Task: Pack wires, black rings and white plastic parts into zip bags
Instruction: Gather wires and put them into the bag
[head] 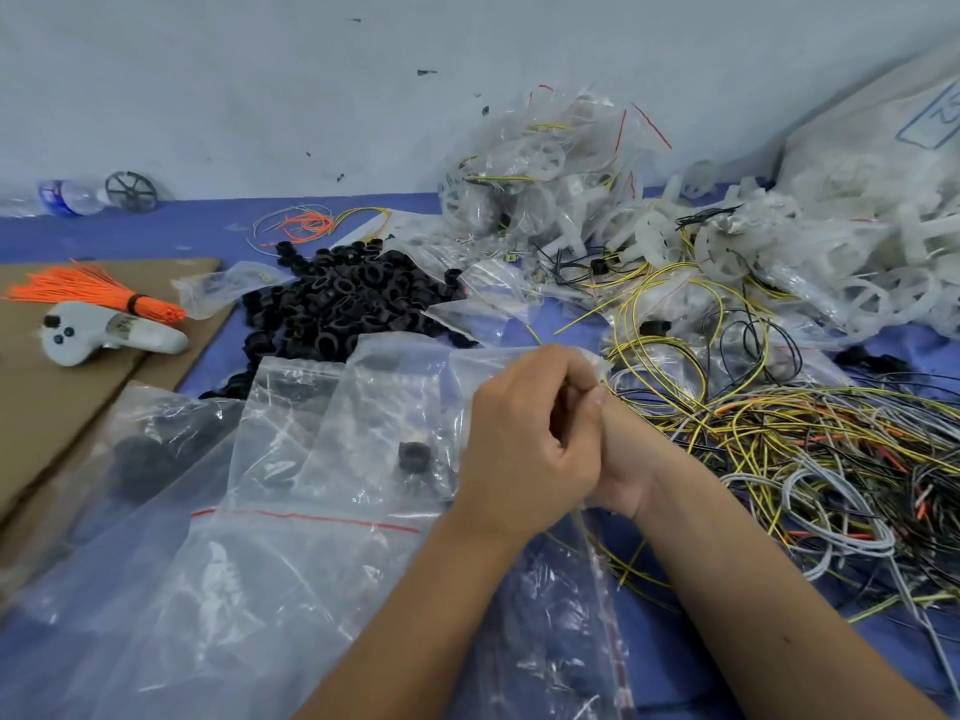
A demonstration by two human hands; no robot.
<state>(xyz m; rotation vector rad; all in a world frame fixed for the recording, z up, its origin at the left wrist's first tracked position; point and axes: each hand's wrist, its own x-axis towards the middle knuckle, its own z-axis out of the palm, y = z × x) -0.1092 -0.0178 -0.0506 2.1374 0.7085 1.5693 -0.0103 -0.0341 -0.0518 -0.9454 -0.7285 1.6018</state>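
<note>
Where the two hands meet at centre, the left hand (524, 433) and right hand (618, 459), fingers curled, pinch a zip bag (395, 407) edge; tangled wires (810, 449) at three o'clock; black rings (343, 298) at eleven; white plastic parts (779, 236) at one.

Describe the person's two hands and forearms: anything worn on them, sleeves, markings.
Both the left hand and the right hand are bare: no gloves, rings, watch or bracelet visible. Both forearms are uncovered, with no sleeves in view. A small dark spot marks the right forearm.
</note>
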